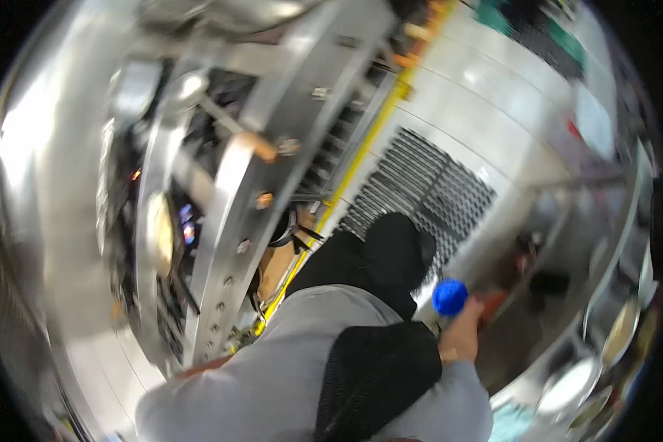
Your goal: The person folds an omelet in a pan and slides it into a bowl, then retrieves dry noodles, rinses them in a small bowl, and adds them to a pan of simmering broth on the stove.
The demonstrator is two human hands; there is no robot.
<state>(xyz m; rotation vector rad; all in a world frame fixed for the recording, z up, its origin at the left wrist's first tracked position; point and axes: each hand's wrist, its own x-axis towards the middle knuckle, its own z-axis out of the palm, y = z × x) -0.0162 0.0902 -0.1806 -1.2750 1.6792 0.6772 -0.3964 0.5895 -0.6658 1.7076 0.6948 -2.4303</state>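
My right hand [462,329], blurred by motion, is low on the right side of the view, below a grey sleeve. Its fingers are closed at a bright blue, round-topped thing [450,297], perhaps a capped container; its lower part is hidden. A blurred reddish patch [492,304] shows just beyond the fingers. Of my left side only a sliver of skin [206,367] appears beside the grey shirt, and the left hand itself is out of sight.
On the left runs a steel stove [232,177] with knobs, a small lit flame, a pan [162,228] and a wooden-handled ladle [228,121]. A black floor mat [427,184] lies on white tiles. Plates and bowls [571,387] line the right side. Another person [538,37] stands at the top.
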